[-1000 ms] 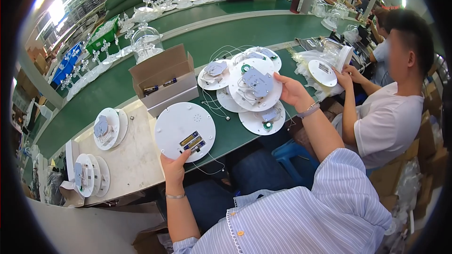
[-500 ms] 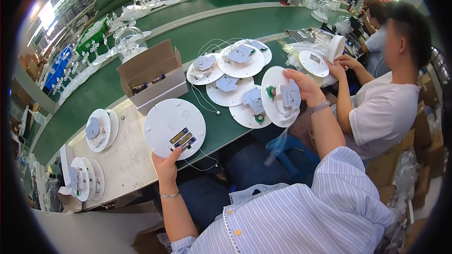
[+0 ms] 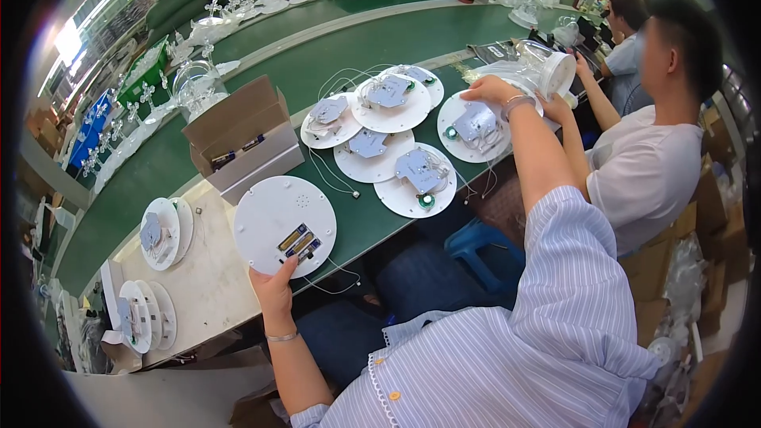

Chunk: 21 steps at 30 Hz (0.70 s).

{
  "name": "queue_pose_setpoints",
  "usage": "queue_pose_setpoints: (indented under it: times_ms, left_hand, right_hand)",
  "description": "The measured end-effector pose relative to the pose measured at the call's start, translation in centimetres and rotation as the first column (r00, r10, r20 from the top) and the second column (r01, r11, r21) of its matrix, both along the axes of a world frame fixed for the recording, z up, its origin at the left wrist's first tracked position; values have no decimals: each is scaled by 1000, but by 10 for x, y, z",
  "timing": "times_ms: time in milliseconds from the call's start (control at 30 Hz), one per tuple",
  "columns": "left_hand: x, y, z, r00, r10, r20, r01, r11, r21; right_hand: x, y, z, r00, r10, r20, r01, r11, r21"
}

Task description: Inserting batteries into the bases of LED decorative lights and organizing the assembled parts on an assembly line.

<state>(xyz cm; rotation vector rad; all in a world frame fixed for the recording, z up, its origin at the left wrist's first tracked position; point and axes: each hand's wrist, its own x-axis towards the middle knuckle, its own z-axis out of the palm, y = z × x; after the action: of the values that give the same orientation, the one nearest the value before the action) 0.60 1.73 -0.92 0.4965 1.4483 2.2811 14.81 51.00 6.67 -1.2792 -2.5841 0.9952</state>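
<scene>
1. Our left hand grips the near rim of a round white plastic disc, fingers clasped on its edge, so the dark battery slot with gold contacts faces up; the disc rests flat at the counter's near edge.
2. Our right hand reaches far right and presses on a white disc carrying a grey circuit board; we cannot tell whether its fingers close on it.
3. Four similar wired discs overlap just left of it, boards up.
4. An open cardboard box sits beside the left disc.
5. The green counter curves away like a conveyor; a person in a white shirt works at our right.
</scene>
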Motion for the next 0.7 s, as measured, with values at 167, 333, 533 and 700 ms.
queue_pose_setpoints:
  times_ms: [167, 333, 533, 700]
  left_hand:
    - [-1, 0, -1, 1000, 8, 4, -8, 1000, -17]
    - [0, -2, -1, 1000, 11, -4, -11, 999, -37]
    - [-1, 1, 2, 1000, 12, 20, -12, 1000, -24]
    - [-1, -1, 0, 1000, 24, 12, -24, 1000, -7]
  right_hand:
    - [-14, 5, -11, 998, 35, 47, -37, 999, 33]
    - [-25, -15, -16, 985, 88, 150, -97, 994, 56]
    - [-27, -5, -25, 970, 189, 151, -201, 978, 65]
    - [-26, -33, -26, 994, 79, -72, -28, 843, 537]
